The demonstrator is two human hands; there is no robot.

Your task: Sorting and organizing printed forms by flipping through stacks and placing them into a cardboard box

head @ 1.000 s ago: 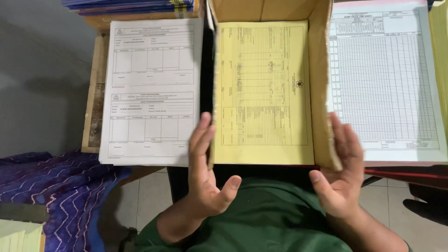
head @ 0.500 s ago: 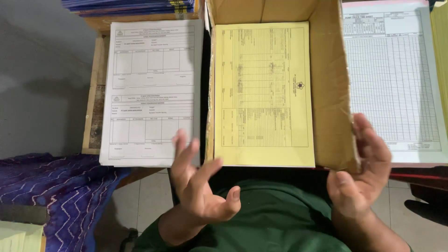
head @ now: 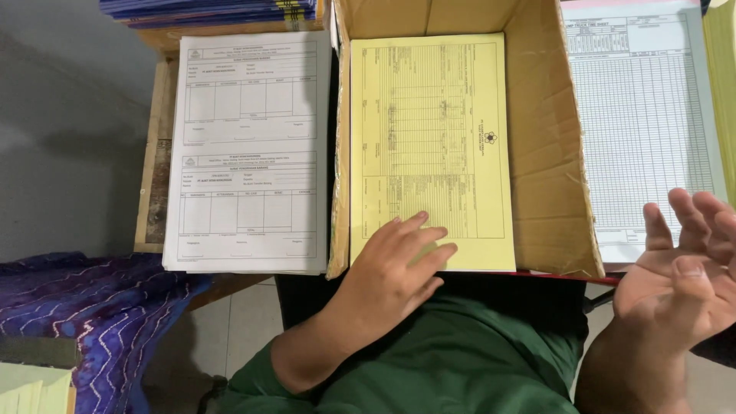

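A stack of yellow printed forms [head: 429,146] lies in an open cardboard box [head: 546,153] in front of me. My left hand [head: 392,270] rests palm down on the near edge of the yellow stack, fingers spread, holding nothing. My right hand [head: 684,259] hovers open, palm up, to the right of the box and over the near corner of a white gridded sheet [head: 642,123]. To the left of the box sits a stack of white forms [head: 247,153].
The white forms lie on a wooden board [head: 150,176]. Blue-edged booklets [head: 207,9] are piled at the top left. A purple patterned cloth [head: 92,322] lies at the lower left, over a tiled floor. My green shirt fills the bottom centre.
My left hand has turned over and come down onto the yellow stack. My right hand has left the box's right wall and swung out to the right, palm up.
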